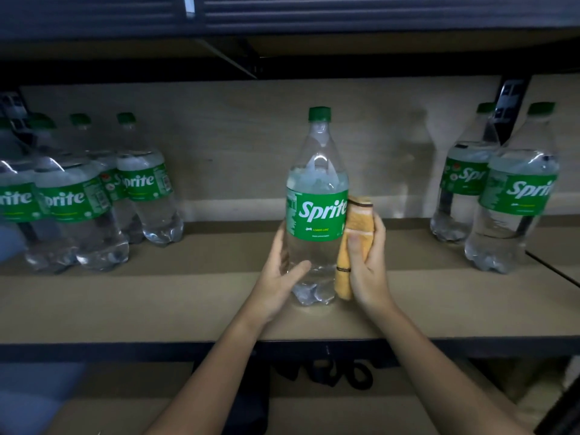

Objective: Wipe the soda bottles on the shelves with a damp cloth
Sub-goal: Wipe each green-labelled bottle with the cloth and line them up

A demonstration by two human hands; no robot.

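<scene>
A clear Sprite bottle (pixel 317 196) with a green cap and green label stands upright in the middle of the wooden shelf (pixel 194 290). My left hand (pixel 279 274) grips its lower body from the left, thumb across the front. My right hand (pixel 368 265) holds a folded yellow cloth (pixel 356 233) and presses it against the bottle's right side, from the label down to the base.
Several Sprite bottles (pixel 94 199) stand grouped at the shelf's left end, and two more Sprite bottles (pixel 514 196) at the right. Another shelf board (pixel 282 45) hangs close overhead. A dark metal rail (pixel 125 351) edges the shelf front, with a lower shelf beneath.
</scene>
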